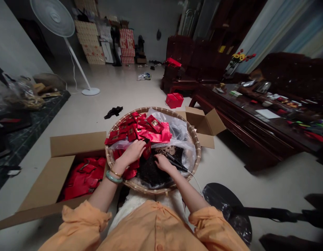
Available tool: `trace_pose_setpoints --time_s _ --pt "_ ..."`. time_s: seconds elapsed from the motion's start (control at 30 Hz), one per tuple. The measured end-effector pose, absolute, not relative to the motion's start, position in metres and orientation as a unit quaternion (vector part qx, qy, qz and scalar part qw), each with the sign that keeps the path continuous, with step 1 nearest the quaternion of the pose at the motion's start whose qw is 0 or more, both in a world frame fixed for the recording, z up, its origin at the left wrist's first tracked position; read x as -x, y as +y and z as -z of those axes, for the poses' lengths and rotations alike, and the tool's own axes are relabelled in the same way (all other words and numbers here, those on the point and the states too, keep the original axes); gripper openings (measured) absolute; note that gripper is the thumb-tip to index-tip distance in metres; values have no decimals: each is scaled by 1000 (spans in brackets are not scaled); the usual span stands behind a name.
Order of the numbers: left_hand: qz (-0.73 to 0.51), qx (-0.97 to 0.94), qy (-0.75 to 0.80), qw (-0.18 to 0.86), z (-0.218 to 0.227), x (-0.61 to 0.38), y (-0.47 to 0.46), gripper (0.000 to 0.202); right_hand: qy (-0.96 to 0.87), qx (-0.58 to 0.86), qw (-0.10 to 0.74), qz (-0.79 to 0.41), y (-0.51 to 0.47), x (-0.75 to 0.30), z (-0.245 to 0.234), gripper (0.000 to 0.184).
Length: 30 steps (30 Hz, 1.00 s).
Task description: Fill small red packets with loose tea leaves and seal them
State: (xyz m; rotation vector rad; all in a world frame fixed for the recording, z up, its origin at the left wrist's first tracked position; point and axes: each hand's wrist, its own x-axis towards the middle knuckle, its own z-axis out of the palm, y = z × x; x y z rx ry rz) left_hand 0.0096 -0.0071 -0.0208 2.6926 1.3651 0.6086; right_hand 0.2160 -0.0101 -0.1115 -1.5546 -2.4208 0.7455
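Note:
A round woven bamboo basket (197, 153) sits before me, lined partly with clear plastic sheeting (178, 129). My left hand (134, 152) is closed on a small red packet (147, 150), whose dark mouth faces up. Curled downward, my right hand (163, 163) touches a heap of dark loose leaves, like tea (151, 173); whatever its fingers pinch is hidden. Many red foil packets (153, 125) with gold print are piled at the basket's far side. A dark pen-like tool with a metal tip (177, 163) and a white cord lies right of the leaves.
An open cardboard box (46, 177) full of red packets (85, 176) stands at left. Another open box (203, 122) is beyond the basket, near a red carton (174, 100). At right are a long wooden table (224, 104) and a black round stand base (226, 205). A white fan (90, 91) stands far left.

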Motion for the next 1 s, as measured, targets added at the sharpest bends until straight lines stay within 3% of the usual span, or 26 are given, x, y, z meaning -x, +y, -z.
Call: trace_pose_setpoints --time_s 0.17,0.23,0.6,0.83,1.0 --pt "-168 -896 409 44 19 -8 -16 20 -819 527 48 -221 4 -210 116 72" --pt "-159 -899 404 50 19 -8 -19 21 -828 517 22 -216 10 -206 115 77" --pt "-232 -897 368 76 31 -7 -26 25 -825 513 19 -237 18 -203 117 51" --pt "-252 -891 371 61 36 1 -25 21 -800 537 81 -255 16 -209 112 27" --pt "-252 -896 361 56 33 -3 -26 21 -778 546 143 -276 18 -230 95 22"
